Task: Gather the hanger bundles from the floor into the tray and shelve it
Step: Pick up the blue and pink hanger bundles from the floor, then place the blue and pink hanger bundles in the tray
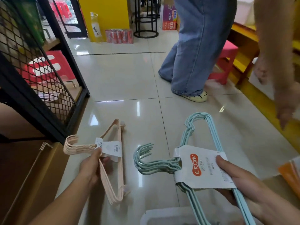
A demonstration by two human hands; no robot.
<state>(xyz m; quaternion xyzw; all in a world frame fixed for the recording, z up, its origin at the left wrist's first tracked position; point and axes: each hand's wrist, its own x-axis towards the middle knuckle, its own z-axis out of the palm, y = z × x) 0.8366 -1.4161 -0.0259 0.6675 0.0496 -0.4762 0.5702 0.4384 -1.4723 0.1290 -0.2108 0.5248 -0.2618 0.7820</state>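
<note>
My left hand [90,168] grips a bundle of pale pink hangers [113,159] near its neck, beside a small white label, held just above the tiled floor. My right hand [233,174] holds a bundle of light blue hangers [164,164] by its white paper sleeve with an orange logo. Both bundles have their hooks pointing left. The rim of a white tray [162,215] shows at the bottom edge, below the blue bundle.
A black mesh shelf unit [40,73] stands on the left with a wooden shelf base [32,176] below it. Another person in wide blue jeans [193,54] stands ahead; another person's arm [279,70] hangs at right. Pink stool [227,62] and yellow shelving [243,38] on the right.
</note>
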